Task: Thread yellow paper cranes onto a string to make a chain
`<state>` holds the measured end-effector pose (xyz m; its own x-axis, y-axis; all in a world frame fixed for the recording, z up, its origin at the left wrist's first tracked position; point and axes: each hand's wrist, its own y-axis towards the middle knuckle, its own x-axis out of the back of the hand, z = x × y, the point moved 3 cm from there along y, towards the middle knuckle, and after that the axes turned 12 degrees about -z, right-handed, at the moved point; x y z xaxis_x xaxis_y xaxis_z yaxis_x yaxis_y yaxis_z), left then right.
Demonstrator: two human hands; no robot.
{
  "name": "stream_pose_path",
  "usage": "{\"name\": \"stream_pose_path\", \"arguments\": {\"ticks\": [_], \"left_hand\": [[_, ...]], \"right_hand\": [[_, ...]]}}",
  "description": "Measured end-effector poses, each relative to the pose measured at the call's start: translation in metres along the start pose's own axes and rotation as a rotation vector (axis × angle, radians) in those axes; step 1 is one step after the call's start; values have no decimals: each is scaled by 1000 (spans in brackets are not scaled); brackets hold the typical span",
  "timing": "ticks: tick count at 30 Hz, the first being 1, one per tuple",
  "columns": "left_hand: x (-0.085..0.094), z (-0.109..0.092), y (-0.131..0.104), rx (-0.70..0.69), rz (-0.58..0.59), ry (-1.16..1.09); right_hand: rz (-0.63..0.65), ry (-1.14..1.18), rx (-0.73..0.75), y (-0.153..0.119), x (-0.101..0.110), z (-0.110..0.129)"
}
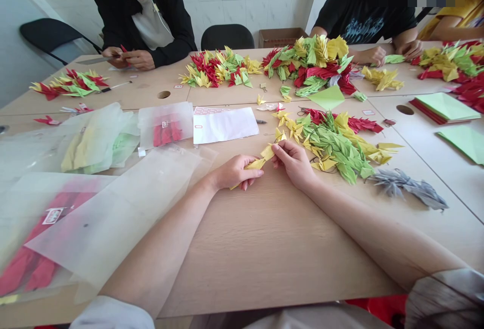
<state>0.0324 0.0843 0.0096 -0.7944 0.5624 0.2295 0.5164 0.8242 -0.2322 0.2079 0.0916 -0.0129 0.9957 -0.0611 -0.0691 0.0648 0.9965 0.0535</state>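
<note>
Folded yellow paper pieces [255, 164] run in a short strand between my two hands above the table. My left hand [238, 170] is closed around the near end, thumb on top. At the far end, the fingertips of my right hand [293, 162] pinch the yellow paper. Just beyond my right hand, yellow paper cranes [289, 126] trail toward a heap of folded green paper [336, 145]. Whether a thread runs through the strand is too small to tell.
Filled plastic bags [94, 137] and a frosted sleeve [124, 218] cover the left side. A white sheet [227, 126] and pen [261, 121] lie ahead. Grey folded paper [408, 186] sits right, near green paper sheets [448, 107]. Co-workers [147, 21] sit opposite behind colourful paper heaps [219, 66].
</note>
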Motion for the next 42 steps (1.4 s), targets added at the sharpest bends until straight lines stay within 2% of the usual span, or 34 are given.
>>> {"name": "stream_pose_path", "arguments": {"ticks": [11,16,26,32,34,39,42], "left_hand": [[0,3,1,29,3,-24],[-1,4,1,-8,-52,24],[-2,7,3,-66,-125,120],[-3,9,4,-109,-171,197],[-2,9,4,-177,-246,277],[6,3,2,-475,-583,677],[6,3,0,-558,-649,824]], "right_hand": [[55,25,-9,1,-1,-3],[95,-43,24,-1,-2,0],[14,-206,161,-4,1,4],[31,-222,196,-4,1,3],[41,-200,202,-5,0,4],[-8,-201,265,-10,-1,8],[-48,-252,344,-12,0,9]]}}
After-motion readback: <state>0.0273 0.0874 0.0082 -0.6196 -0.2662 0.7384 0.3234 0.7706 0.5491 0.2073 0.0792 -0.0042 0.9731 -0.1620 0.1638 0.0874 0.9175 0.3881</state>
